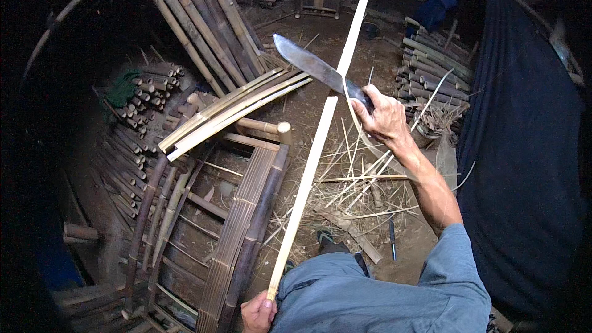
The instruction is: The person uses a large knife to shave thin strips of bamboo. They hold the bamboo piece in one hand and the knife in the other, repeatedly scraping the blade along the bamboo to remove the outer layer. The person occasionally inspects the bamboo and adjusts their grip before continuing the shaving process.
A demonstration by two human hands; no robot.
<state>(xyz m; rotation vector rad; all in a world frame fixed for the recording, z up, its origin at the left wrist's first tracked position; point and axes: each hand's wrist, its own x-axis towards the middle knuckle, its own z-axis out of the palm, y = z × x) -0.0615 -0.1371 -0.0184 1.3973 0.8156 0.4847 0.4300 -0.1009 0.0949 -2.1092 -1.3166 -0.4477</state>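
Observation:
My left hand [259, 312] is closed round the near end of a long, pale bamboo strip [307, 188], which slants up and away from me. Across the strip's upper part lies the broad blade of a machete [308, 62]. My right hand [383, 115] grips the machete's dark handle, with the blade pointing to the far left. A thin curled shaving [352, 103] hangs by the blade and passes down beside my right hand. Where the blade crosses, part of the strip is hidden.
A bamboo bench frame [250, 234] stands at my left, with several split bamboo strips [231, 111] resting on its far end. Shavings [351, 185] litter the ground, near a dark slim tool [392, 238]. Stacked bamboo poles [431, 65] lie far right, beside a dark cloth [521, 129].

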